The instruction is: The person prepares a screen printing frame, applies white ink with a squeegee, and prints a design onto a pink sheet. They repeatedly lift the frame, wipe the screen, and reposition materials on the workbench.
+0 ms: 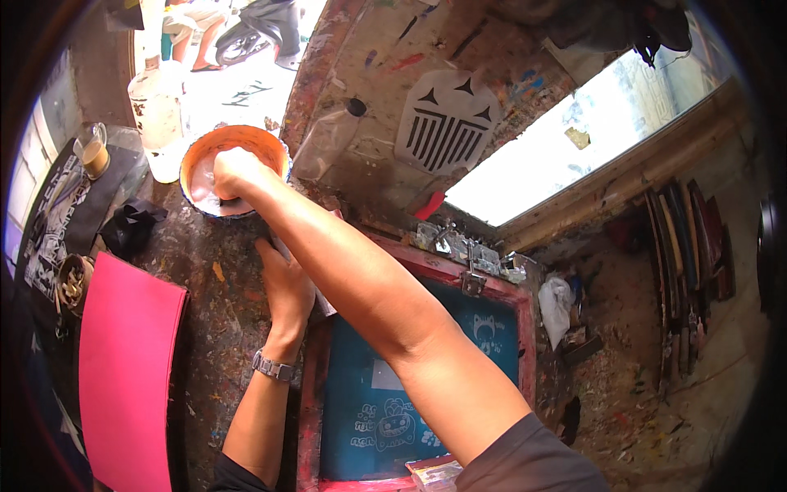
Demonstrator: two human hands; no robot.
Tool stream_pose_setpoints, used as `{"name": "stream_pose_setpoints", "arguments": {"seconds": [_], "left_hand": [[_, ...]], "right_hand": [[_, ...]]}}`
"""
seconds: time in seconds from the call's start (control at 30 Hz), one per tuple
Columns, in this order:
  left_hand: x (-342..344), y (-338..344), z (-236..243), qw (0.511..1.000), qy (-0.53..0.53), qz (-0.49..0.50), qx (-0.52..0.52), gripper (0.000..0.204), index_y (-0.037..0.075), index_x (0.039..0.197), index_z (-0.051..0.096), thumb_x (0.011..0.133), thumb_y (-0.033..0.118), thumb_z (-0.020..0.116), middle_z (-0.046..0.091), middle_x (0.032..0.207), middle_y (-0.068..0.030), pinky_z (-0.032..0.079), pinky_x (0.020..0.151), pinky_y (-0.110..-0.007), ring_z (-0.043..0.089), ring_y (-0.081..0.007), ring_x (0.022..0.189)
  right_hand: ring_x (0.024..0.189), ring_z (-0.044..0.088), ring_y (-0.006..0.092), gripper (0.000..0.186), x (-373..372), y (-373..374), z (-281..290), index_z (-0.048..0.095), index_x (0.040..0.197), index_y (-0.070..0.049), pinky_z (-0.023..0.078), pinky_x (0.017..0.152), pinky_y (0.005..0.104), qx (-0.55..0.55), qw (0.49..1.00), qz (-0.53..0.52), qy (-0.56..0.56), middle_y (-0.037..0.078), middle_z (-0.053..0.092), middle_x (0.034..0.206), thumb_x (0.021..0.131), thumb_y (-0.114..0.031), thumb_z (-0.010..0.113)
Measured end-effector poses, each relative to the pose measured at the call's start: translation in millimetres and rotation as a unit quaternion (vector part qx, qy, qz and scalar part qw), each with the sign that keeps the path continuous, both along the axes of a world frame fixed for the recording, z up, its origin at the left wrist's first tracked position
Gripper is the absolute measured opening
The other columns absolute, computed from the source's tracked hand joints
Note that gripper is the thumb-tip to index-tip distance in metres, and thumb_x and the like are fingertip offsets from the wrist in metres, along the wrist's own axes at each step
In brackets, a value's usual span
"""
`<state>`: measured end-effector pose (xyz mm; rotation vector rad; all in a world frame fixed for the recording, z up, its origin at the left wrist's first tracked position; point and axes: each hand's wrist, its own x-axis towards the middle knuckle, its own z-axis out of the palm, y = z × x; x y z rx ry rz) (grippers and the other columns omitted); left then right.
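Note:
My right arm reaches across to an orange tub [275,146] with a dark rim. Inside the tub, my right hand [234,174] is closed like a fist over pale pinkish, wet-looking contents. What its fingers grip is hidden, though a dark bit shows beneath them. Partly behind my right forearm, my left hand [287,287] is curled against a pale pinkish object [325,303], mostly covered by the arm. A metal watch circles my left wrist. Just right of that hand lies a screen-printing frame [525,344] with red edges and teal mesh [484,361] bearing pale cartoon drawings.
A bright pink sheet [131,369] lies at the left. Beyond it are a black cloth [135,225], a small cup [94,156] and a white bucket [156,115]. A striped paper stencil [447,123] lies beyond the frame; squeegee-like blades [684,271] hang at right. People sit outside, beside a motorcycle.

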<state>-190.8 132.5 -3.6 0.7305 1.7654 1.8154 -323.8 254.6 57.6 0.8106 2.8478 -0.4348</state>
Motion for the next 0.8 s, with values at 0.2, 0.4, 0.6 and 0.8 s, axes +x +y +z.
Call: {"name": "stream_pose_setpoints", "arguments": {"seconds": [0.2,0.4,0.6,0.8], "left_hand": [[-9,-8,2,0.997,0.000,0.068,-0.029,0.062,-0.007,0.137,0.031,0.103,0.039,0.056,0.060,0.117,-0.0454,0.048,0.093,-0.052,0.060,-0.0564,0.115],[5,0,4,0.996,-0.027,0.061,-0.050,0.062,-0.009,0.143,0.030,0.104,0.033,0.054,0.054,0.128,-0.0470,0.043,0.102,-0.054,0.053,-0.0573,0.124],[-4,0,-4,0.997,-0.028,0.068,-0.038,0.063,-0.009,0.142,0.031,0.105,0.037,0.052,0.056,0.124,-0.0469,0.044,0.099,-0.055,0.054,-0.0586,0.121],[9,6,6,0.999,-0.031,0.027,-0.021,0.077,-0.012,0.146,0.026,0.104,0.047,0.050,0.053,0.129,-0.0478,0.042,0.105,-0.053,0.052,-0.0579,0.125]], "right_hand": [[0.099,0.073,0.0385,0.023,3,-23,13,0.078,0.098,0.001,0.057,0.091,0.0471,0.035,0.982,0.026,0.184,0.025,0.074,0.099,0.082,-0.005,0.063],[0.105,0.072,0.0355,0.054,4,12,23,0.066,0.126,0.001,0.058,0.088,0.0430,0.003,0.993,0.073,0.094,0.025,0.072,0.112,0.082,-0.028,0.076],[0.123,0.064,0.0324,0.071,6,-13,21,0.054,0.147,-0.017,0.053,0.100,0.0425,0.017,0.981,0.127,-0.144,0.011,0.067,0.135,0.081,-0.035,0.073],[0.098,0.074,0.0336,0.036,11,15,-20,0.078,0.106,-0.008,0.058,0.087,0.0421,0.031,0.997,0.071,0.017,0.018,0.076,0.104,0.073,-0.023,0.077]]}}
